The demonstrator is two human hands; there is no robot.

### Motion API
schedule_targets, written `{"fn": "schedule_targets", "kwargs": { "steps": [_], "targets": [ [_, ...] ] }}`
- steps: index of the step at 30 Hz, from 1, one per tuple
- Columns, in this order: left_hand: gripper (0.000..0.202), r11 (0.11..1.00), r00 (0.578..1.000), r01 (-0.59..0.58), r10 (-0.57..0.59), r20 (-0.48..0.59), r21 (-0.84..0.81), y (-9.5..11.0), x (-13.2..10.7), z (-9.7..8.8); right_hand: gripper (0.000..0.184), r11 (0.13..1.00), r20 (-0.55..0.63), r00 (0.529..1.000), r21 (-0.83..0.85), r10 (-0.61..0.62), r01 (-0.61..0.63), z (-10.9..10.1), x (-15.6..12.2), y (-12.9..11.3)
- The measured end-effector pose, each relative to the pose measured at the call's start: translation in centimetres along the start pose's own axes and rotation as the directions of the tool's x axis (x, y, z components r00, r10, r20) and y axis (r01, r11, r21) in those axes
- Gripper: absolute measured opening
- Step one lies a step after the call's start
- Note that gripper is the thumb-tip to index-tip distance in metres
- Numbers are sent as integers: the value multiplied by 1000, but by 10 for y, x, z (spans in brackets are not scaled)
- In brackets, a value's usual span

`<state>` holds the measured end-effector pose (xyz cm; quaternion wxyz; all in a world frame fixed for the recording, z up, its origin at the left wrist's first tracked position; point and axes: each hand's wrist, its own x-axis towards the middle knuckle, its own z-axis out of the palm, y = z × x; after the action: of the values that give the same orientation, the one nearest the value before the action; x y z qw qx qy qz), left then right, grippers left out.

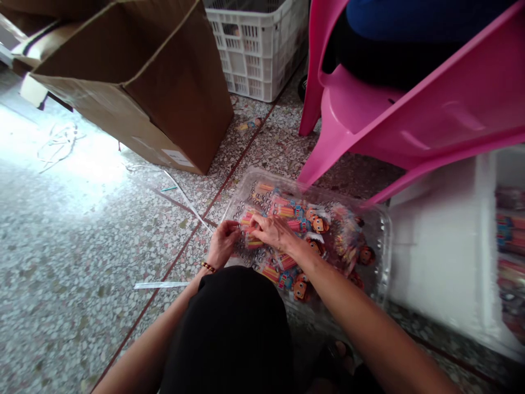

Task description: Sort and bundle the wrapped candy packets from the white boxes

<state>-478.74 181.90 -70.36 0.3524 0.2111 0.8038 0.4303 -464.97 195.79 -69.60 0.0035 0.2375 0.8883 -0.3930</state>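
Low in front of my knee is a clear plastic tray [383, 241] holding several bright toy figures [301, 287] with orange faces, blue tops and pink-and-yellow striped legs. Some look wrapped in clear film. My right hand [274, 231] reaches over the tray, fingers curled and pinched on the striped part of a toy figure [246, 220]. Beside it, at the tray's left edge, my left hand [223, 241] has its fingers pressed together. Whatever is between the left fingertips is too small to make out. A beaded bracelet [208, 266] circles the left wrist.
A tall cardboard box [180, 104] stands at upper left, before a white plastic crate [250, 54]. A pink chair [348, 109] with a seated person overhangs the tray. One figure [249, 125] and white strips [186, 200] lie on the floor. A white container [438, 246] is at right.
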Motion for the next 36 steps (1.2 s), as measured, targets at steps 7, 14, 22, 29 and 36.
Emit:
{"fn": "schedule_targets", "kwargs": {
  "steps": [7,14,22,29,36],
  "targets": [
    [22,1000,994,16,-18,111,21,9,8,-2,20,989,-34,999,146,20,-15,4,-1,10],
    [15,943,993,-99,71,99,317,27,10,2,27,990,19,999,136,-35,32,-5,-6,7],
    [3,871,978,-194,134,162,452,30,18,2,13,998,-90,995,26,52,-50,3,-7,2],
    [14,807,959,-274,267,91,523,56,36,-13,22,982,-150,982,-133,116,-136,11,-7,2],
    [21,690,917,-294,399,-8,661,14,-2,-57,27,964,-135,977,-187,164,-188,19,0,-7]
  ]
}}
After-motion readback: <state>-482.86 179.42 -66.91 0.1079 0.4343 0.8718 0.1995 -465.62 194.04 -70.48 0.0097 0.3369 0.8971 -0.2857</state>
